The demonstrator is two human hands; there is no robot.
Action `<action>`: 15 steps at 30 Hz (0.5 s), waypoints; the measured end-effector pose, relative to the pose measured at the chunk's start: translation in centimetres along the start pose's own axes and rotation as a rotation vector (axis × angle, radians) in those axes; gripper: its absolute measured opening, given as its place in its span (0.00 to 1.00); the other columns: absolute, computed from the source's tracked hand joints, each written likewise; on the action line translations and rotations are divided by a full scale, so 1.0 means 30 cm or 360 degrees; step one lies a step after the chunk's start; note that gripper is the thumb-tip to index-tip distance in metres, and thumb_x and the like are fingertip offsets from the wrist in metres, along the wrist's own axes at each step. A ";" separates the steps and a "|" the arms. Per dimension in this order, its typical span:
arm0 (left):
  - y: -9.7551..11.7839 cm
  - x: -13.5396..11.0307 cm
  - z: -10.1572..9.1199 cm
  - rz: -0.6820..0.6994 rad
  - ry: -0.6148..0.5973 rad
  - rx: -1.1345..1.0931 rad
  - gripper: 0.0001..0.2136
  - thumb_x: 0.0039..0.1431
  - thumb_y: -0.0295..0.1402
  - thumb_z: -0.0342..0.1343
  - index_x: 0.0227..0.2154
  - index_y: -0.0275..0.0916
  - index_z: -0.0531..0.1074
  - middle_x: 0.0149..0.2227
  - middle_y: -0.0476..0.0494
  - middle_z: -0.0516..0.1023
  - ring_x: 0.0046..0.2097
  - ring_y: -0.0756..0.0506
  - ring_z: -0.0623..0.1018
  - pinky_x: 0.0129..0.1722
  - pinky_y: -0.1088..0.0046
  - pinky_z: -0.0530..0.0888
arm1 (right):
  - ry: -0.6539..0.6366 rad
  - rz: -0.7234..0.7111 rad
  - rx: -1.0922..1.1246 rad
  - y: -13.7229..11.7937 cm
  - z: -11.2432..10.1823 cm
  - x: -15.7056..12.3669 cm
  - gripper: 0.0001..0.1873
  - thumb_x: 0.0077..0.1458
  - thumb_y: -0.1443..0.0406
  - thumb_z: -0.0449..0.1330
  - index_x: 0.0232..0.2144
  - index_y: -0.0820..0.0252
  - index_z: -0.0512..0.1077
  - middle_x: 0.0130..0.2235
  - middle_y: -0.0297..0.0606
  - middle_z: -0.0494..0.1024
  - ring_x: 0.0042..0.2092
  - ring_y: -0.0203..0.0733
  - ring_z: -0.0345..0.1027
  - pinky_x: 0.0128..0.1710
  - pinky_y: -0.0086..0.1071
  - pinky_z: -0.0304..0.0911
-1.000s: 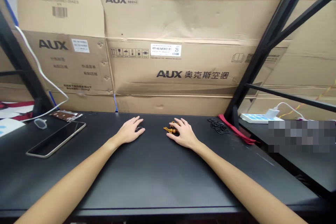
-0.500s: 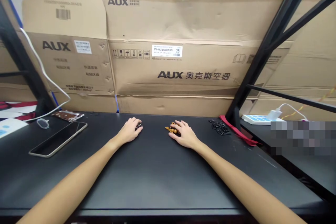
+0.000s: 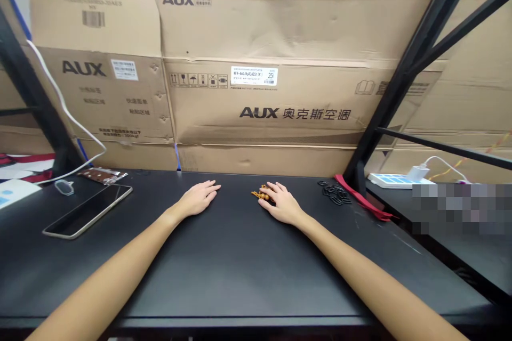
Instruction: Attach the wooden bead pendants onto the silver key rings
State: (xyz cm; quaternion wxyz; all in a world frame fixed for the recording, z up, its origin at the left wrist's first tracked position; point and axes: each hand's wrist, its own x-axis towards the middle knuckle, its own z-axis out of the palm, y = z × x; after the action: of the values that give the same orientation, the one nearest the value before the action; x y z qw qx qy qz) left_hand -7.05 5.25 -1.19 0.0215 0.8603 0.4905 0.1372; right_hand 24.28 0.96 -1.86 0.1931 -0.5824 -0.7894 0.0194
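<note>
One amber trinket (image 3: 263,196): on tabletop (image 3: 224,266), left of black rings (image 3: 335,193).
Right hand (image 3: 283,206): arched over trinket; can't tell if gripping.
Left hand (image 3: 197,198): fingers extended, farther left of rings.
Trinket care: light pinch probably best.

Room btwn hands (image 3: 197,200), cardboard (image 3: 260,133) blocks rear

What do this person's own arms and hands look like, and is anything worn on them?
The left hand and the right hand are bare: no gloves, and no rings show on the visible fingers. The left forearm and the right forearm are smooth and uncovered, with no sleeve, watch, bracelet or clear marking in view.
</note>
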 end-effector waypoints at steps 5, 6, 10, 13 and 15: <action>-0.021 0.001 -0.002 -0.0035 0.0025 0.0033 0.24 0.65 0.42 0.35 0.58 0.40 0.64 0.63 0.42 0.59 0.63 0.43 0.60 0.63 0.64 0.56 | 0.0012 -0.0012 -0.0013 0.034 0.007 0.013 0.26 0.60 0.51 0.48 0.56 0.53 0.65 0.62 0.40 0.59 0.65 0.55 0.44 0.60 0.49 0.50; -0.023 0.001 -0.006 -0.0044 0.0040 0.0041 0.24 0.65 0.42 0.36 0.58 0.39 0.64 0.63 0.41 0.59 0.63 0.42 0.61 0.62 0.64 0.56 | 0.0020 -0.0010 -0.0021 0.038 0.006 0.014 0.26 0.60 0.52 0.48 0.56 0.54 0.65 0.62 0.41 0.59 0.65 0.54 0.44 0.60 0.49 0.49; 0.017 -0.012 -0.024 -0.0055 0.0247 0.0125 0.24 0.64 0.44 0.41 0.56 0.36 0.66 0.62 0.38 0.60 0.64 0.39 0.58 0.63 0.59 0.54 | 0.0209 -0.0030 -0.0086 0.020 -0.007 0.005 0.26 0.59 0.52 0.50 0.56 0.55 0.65 0.63 0.42 0.58 0.66 0.54 0.41 0.62 0.52 0.45; 0.102 -0.038 -0.024 0.0087 0.0310 0.0142 0.26 0.62 0.46 0.44 0.57 0.36 0.64 0.63 0.38 0.58 0.65 0.38 0.55 0.64 0.57 0.52 | 0.0366 -0.0197 -0.0088 -0.035 -0.017 -0.018 0.28 0.58 0.52 0.52 0.56 0.59 0.65 0.64 0.45 0.56 0.66 0.54 0.38 0.63 0.51 0.42; 0.170 -0.059 -0.013 0.0201 0.0237 0.0037 0.26 0.63 0.48 0.42 0.58 0.38 0.62 0.63 0.41 0.58 0.65 0.40 0.55 0.64 0.58 0.51 | 0.0289 -0.0405 0.0011 -0.082 -0.018 -0.037 0.28 0.59 0.53 0.51 0.57 0.61 0.63 0.64 0.45 0.56 0.66 0.51 0.40 0.63 0.47 0.45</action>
State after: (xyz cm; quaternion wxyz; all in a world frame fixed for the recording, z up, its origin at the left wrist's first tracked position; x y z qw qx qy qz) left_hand -3.73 1.07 -0.32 -0.0337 0.8771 0.4371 0.1962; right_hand 22.49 -0.97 -1.05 0.2666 -0.4764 -0.8360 -0.0554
